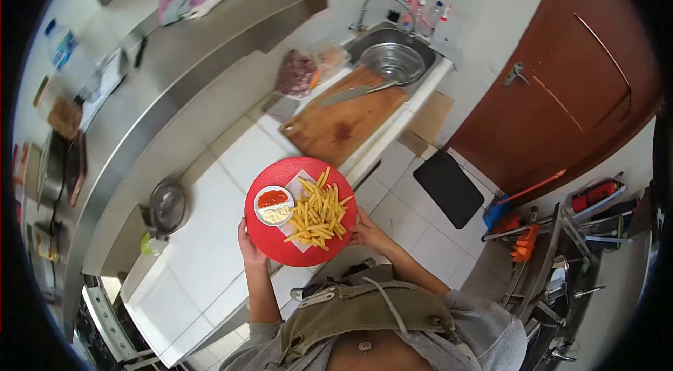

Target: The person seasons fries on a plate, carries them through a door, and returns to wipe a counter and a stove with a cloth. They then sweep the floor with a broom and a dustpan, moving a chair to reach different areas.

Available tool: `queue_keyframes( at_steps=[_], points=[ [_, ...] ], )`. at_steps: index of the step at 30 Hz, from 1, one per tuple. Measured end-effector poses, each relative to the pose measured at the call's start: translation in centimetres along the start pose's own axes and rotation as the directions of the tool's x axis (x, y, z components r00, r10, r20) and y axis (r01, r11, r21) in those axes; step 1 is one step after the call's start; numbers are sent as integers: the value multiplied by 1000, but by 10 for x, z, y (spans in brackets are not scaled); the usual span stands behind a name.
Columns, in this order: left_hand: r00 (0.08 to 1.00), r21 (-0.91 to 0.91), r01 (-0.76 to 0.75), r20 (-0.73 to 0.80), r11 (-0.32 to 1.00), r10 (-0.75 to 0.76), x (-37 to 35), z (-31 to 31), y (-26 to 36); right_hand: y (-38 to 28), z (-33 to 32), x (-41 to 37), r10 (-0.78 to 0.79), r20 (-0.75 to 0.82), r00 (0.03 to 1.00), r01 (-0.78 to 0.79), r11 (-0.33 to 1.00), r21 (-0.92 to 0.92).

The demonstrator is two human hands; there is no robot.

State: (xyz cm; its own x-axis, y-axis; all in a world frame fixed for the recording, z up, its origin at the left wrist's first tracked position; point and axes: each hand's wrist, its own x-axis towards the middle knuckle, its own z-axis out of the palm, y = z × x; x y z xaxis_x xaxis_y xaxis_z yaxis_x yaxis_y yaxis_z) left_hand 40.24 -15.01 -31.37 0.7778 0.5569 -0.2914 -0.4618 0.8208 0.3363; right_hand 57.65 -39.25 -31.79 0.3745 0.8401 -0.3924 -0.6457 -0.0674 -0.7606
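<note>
Between my two hands I hold a round red plate in front of my body. French fries lie heaped on its right half, over a sheet of white paper. On the plate's left sits a small white bowl with red sauce on one side and a pale cream sauce on the other. My left hand grips the plate's left rim, and my right hand grips its right rim. Fingers of both hands are partly hidden under the plate.
A white tiled counter lies to the left. Beyond the plate are a wooden cutting board, a knife, and a sink with a metal bowl. A steel shelf overhangs the counter. A brown door stands at right.
</note>
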Motion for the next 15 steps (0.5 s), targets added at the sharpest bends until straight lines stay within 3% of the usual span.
queue_keyframes(
  at_steps=[2,4,6,7,13,14,15],
  points=[
    [998,33,56,22,998,-57,18,19,-45,-26,-35,-24,-67,-31,997,69,994,89],
    [989,82,132,49,988,-137,41,34,-89,-60,-64,-53,-112,-115,987,115,993,27],
    [994,197,94,41,976,-104,77,42,-138,-82,-103,-77,-157,-175,972,159,987,0],
    [993,278,114,7,954,-121,63,81,-129,-93,-99,-91,-150,-153,977,158,986,42],
    [957,386,247,47,889,-286,82,264,-262,-200,-187,-181,-163,-334,928,196,978,69],
    [968,416,211,39,885,-249,4,276,-207,-186,-119,-223,-184,-278,943,210,976,65],
    [962,426,216,63,879,-267,16,287,-236,-203,-145,-235,-185,-294,938,210,976,58]
  ],
)
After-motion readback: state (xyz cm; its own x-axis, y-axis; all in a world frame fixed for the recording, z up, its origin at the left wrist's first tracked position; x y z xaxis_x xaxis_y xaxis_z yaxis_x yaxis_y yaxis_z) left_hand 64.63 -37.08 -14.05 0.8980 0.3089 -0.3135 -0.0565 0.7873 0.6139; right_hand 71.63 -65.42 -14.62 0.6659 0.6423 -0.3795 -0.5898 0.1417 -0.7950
